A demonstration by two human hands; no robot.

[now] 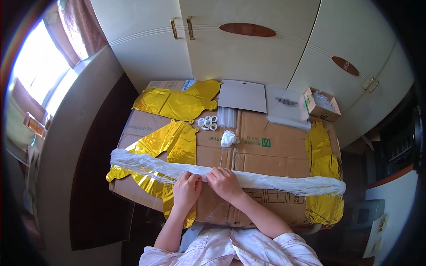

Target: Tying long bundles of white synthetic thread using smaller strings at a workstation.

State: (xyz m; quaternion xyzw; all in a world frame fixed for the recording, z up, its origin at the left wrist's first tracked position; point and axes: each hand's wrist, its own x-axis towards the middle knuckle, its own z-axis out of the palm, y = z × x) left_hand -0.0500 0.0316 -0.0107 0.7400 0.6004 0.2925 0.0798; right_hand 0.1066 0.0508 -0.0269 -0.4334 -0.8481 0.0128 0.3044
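Observation:
A long skein of white thread (284, 183) lies stretched from left to right across the cardboard-covered work surface. Near its middle, my left hand (187, 189) is closed on it, the fingers curled at its near edge. Just to the right, my right hand (223, 183) is also closed on the skein, its fingers bent over the strands. The two hands almost meet, and whatever lies inside the fingertips is hidden. Beyond them sits a crumpled white bundle (228, 138), with a thin line running from it toward my right hand.
Flat gold foil balloons (177, 139) lie at left, with another gold foil piece (323, 164) under the skein's right end. Farther back are white rings (207, 123), clear tubes (227, 118), a grey sheet (243, 95), a clear bag (286, 106) and a small carton (320, 106).

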